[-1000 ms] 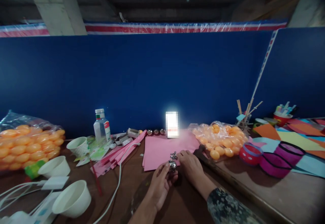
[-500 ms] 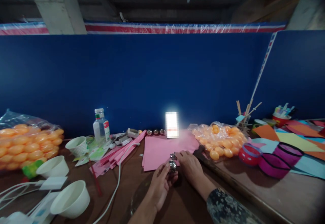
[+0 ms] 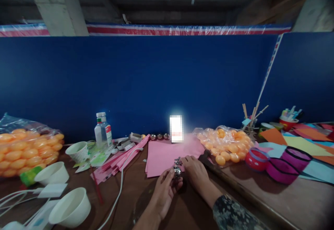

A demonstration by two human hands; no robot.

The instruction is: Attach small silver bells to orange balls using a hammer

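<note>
My left hand (image 3: pixel 166 188) is closed round a shiny metal ball (image 3: pixel 177 172), held between thumb and fingers just in front of the pink paper sheets (image 3: pixel 159 156). A small cluster of shiny metal pieces (image 3: pixel 178 161) lies on the paper's front part, beyond the ball. My right hand (image 3: pixel 194 170) rests beside that cluster, palm down, its fingertips close to the pieces; whether it pinches any of them is too small to tell. Several more metal balls (image 3: pixel 159 136) stand in a row behind the paper, left of a bright blurred screen (image 3: pixel 176 129).
A hammer (image 3: pixel 208 158) lies right of my right hand, near a bag of orange balls (image 3: pixel 232 146). Pink strips (image 3: pixel 117 162), a white cable (image 3: pixel 121 185), paper cups (image 3: pixel 70 207) and a bottle (image 3: pixel 103 132) stand left. Purple cups (image 3: pixel 281 169) are right.
The view has shifted very slightly. Both hands keep nearly the same place and pose, with the ball still in my left hand.
</note>
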